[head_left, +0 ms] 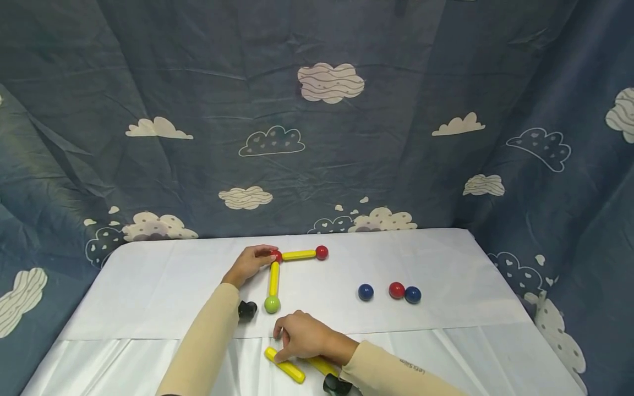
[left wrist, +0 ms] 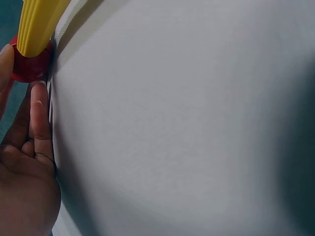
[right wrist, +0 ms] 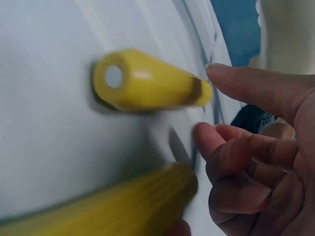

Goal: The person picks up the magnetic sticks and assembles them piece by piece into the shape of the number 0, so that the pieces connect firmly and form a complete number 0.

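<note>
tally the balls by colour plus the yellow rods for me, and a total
Red balls: 3
Blue balls: 2
Green ball: 1
Yellow rods: 4, one partly hidden
Total: 10

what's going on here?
A person's left hand holds the red corner ball of an L of two yellow rods, with a red end ball and green ball. The right hand is at two loose yellow rods; contact is unclear. Two blue balls and a third red ball lie rightward.
</note>
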Tool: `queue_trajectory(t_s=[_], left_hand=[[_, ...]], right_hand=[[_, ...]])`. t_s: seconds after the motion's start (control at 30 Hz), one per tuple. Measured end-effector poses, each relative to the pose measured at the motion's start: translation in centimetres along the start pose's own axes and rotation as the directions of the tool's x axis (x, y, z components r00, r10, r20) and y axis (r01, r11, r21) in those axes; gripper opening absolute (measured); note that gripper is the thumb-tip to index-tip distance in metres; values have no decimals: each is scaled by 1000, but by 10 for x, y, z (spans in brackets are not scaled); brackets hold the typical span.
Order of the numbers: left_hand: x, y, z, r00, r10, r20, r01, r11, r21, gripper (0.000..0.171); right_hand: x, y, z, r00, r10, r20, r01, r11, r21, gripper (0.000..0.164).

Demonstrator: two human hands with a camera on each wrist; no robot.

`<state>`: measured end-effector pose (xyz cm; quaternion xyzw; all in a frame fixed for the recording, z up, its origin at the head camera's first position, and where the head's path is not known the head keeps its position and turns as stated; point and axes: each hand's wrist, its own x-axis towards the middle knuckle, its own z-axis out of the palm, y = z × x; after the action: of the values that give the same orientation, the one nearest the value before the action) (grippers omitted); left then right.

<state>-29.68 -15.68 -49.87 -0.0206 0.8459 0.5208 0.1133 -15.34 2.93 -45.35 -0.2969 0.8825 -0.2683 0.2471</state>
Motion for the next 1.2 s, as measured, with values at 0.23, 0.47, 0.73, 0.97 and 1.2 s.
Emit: queue_trajectory(t_s=[0.23, 0.47, 0.73, 0.97, 1.2], left_hand=[[-1, 2, 0, 1000, 6, 12, -6, 1000, -14, 32], [-1, 2, 0, 1000, 2, 8, -2, 1000, -23, 33], [-3, 3, -1, 1000, -5, 10, 5, 1000, -16, 33], [-5, 4, 0, 1000, -10, 10, 10, 1000, -24, 33], [-5, 5, 0, 1000, -5, 12, 5, 1000, -29, 32]], right_hand=[[0, -5, 10, 1000, 11, -25, -15, 985, -171, 30], [1, -12, 14, 999, 51, -7, -52, 983, -174, 27], [0, -7, 14, 998, 54, 21, -57, 983, 175, 16], [4, -2, 12, 996, 74, 49, -88, 878, 470, 13], [10, 0, 15, 989, 121, 89, -149, 706, 692, 11]])
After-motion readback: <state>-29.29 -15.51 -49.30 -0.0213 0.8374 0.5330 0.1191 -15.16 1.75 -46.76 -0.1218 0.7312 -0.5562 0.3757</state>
